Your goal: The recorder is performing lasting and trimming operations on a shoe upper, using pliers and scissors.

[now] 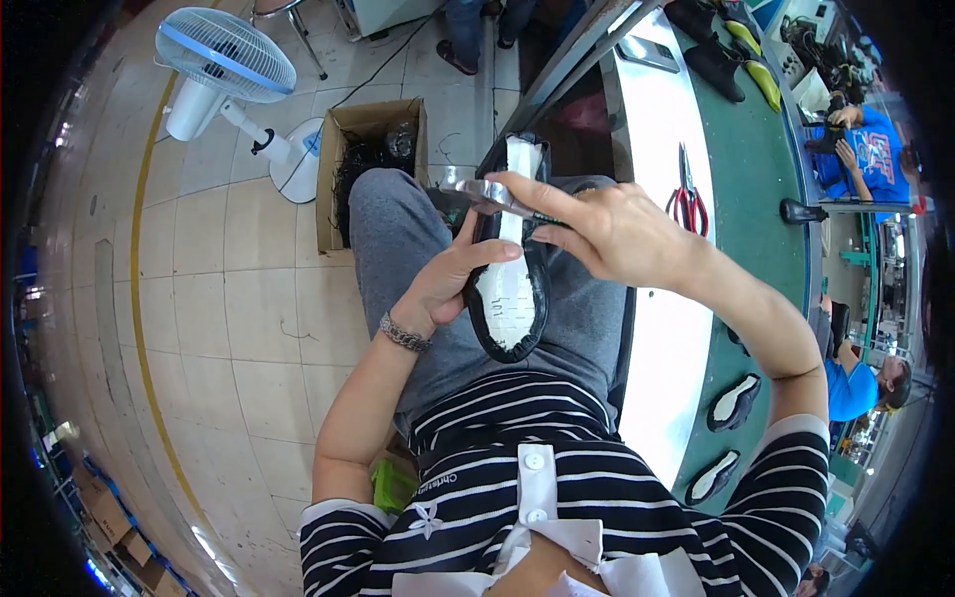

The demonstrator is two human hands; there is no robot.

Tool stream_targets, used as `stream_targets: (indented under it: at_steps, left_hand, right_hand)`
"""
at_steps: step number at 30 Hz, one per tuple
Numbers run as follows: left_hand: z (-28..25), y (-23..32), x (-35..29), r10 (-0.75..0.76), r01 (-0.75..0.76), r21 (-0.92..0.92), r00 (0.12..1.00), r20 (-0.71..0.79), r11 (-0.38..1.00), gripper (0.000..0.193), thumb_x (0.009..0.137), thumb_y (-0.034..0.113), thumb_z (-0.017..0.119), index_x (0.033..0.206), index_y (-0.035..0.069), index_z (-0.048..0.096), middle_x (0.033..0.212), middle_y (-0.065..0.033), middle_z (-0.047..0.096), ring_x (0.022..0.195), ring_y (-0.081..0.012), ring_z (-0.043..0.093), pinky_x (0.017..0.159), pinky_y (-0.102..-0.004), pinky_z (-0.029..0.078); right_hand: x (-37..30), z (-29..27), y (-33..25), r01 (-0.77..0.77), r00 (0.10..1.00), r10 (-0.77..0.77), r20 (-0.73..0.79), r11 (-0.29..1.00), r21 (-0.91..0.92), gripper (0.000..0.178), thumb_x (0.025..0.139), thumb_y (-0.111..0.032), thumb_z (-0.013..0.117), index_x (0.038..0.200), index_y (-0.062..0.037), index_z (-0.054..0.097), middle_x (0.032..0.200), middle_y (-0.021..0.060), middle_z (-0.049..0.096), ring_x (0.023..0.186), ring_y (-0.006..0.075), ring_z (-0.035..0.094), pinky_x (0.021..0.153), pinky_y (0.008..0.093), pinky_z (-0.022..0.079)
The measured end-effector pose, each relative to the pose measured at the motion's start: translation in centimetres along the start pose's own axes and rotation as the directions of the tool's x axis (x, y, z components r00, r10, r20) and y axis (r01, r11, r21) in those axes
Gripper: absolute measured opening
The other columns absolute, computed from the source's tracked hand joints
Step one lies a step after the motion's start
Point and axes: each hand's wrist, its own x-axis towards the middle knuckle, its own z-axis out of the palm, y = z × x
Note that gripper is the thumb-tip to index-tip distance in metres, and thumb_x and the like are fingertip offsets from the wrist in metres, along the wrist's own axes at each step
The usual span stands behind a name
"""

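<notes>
A black shoe upper lies bottom up over my lap, its white insole facing me and the black edge folded in around it. My left hand grips the shoe at its middle, thumb pressed on the insole. Above the shoe's waist, my right hand closes around a hammer with a shiny metal head. The index finger stretches along the tool, and part of its dark handle is hidden. Whether the head touches the shoe, I cannot tell.
On my right runs a white bench edge with red-handled scissors and a phone. Beyond it, a green belt carries several shoes. A cardboard box and a fan stand left. Co-workers sit across the belt.
</notes>
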Motion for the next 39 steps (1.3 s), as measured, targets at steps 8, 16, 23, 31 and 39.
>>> stream_targets:
  at_steps: [8,16,23,31,39]
  left_hand:
    - [-1.5,-1.1,-0.1,-0.107,0.107,-0.001,0.994,-0.008,0.994,0.086,0.078,0.012,0.078,0.147,0.012,0.027,0.12,-0.0052,0.051,0.111,-0.0182,0.055,0.09,-0.0344,0.05]
    - [-1.4,-5.5,-1.3,0.114,-0.09,-0.334,0.992,0.051,0.938,0.074,0.095,0.063,0.036,0.154,0.022,0.017,0.146,-0.0092,0.042,0.132,-0.0223,0.045,0.109,-0.0432,0.038]
    - [-1.0,-8.0,-1.4,0.174,-0.099,-0.446,0.976,0.13,0.89,0.065,0.099,0.052,0.04,0.154,0.027,0.017,0.148,-0.0065,0.04,0.133,-0.0223,0.043,0.11,-0.0436,0.037]
    - [2.1,-6.0,-1.8,0.242,-0.252,-0.288,0.968,-0.07,0.924,0.07,0.099,0.036,0.051,0.155,0.025,0.009,0.151,-0.0056,0.031,0.134,-0.0205,0.04,0.109,-0.0387,0.037]
    - [1.7,-6.4,-1.8,0.261,-0.274,-0.17,0.961,-0.096,0.947,0.077,0.095,0.021,0.057,0.155,0.024,0.008,0.141,-0.0089,0.04,0.125,-0.0195,0.048,0.103,-0.0354,0.044]
  right_hand:
    - [-0.3,-1.6,-2.7,0.014,0.991,-0.007,0.13,0.998,-0.056,0.054,0.096,-0.023,0.055,0.145,-0.015,0.036,0.05,0.0093,0.057,0.043,0.0219,0.06,0.039,0.0318,0.043]
    - [-2.8,-2.7,-2.2,-0.153,0.905,0.141,0.401,0.988,-0.003,0.06,0.091,-0.01,0.056,0.146,-0.0222,0.037,0.073,0.0206,0.066,0.063,0.03,0.068,0.049,0.0343,0.053]
    - [-4.4,0.4,-4.7,0.131,0.966,-0.009,0.257,0.877,-0.462,0.076,0.084,-0.003,0.055,0.146,-0.0434,0.035,0.096,0.0199,0.062,0.084,0.025,0.065,0.051,0.0272,0.055]
    - [-3.6,0.1,-0.5,0.12,0.966,-0.061,0.252,0.967,-0.223,0.081,0.079,-0.006,0.067,0.141,-0.0503,0.04,0.069,0.0069,0.062,0.049,0.0124,0.06,0.036,0.0259,0.043]
    - [-1.9,-4.5,-3.6,0.19,0.98,-0.178,0.092,0.97,-0.149,0.066,0.086,-0.008,0.059,0.147,-0.0261,0.04,0.05,0.0047,0.054,0.044,0.0179,0.06,0.038,0.0288,0.044]
